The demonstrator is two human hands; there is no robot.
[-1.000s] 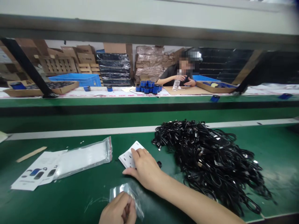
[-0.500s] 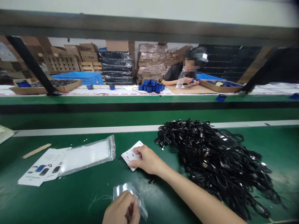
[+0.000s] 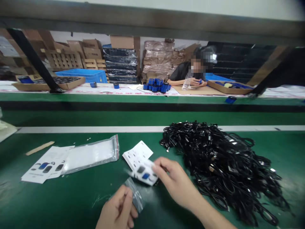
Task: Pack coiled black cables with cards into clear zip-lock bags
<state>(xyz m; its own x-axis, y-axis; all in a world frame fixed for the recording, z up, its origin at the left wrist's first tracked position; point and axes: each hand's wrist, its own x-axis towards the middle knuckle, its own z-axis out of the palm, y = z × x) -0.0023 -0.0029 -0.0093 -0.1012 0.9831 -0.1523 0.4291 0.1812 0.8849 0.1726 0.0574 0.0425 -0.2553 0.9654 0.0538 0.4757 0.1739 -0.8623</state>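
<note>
Between the thumb and fingers of my right hand (image 3: 175, 179) is a printed card (image 3: 145, 172) with pictures of dark and blue devices, slightly blurred. It overlaps the near edge of a stack of white printed cards (image 3: 139, 152) on the green table. My left hand (image 3: 118, 208), at the bottom, pinches a small clear plastic bag (image 3: 135, 194), just below the held card. To the left, a larger zip bag (image 3: 91, 156) with white contents overlaps some printed sheets (image 3: 44, 165).
A big heap of black cables (image 3: 219, 165) covers the right of the table. A wooden stick (image 3: 40, 148) lies at the left. Behind the white strip, a raised shelf carries blue devices (image 3: 156, 86) and cardboard trays (image 3: 230, 87). A co-worker (image 3: 184, 71) sits beyond it.
My right hand has lifted one card off the stack and brought it nearer and rightward. My left hand has raised the small bag slightly. The view has shifted a little.
</note>
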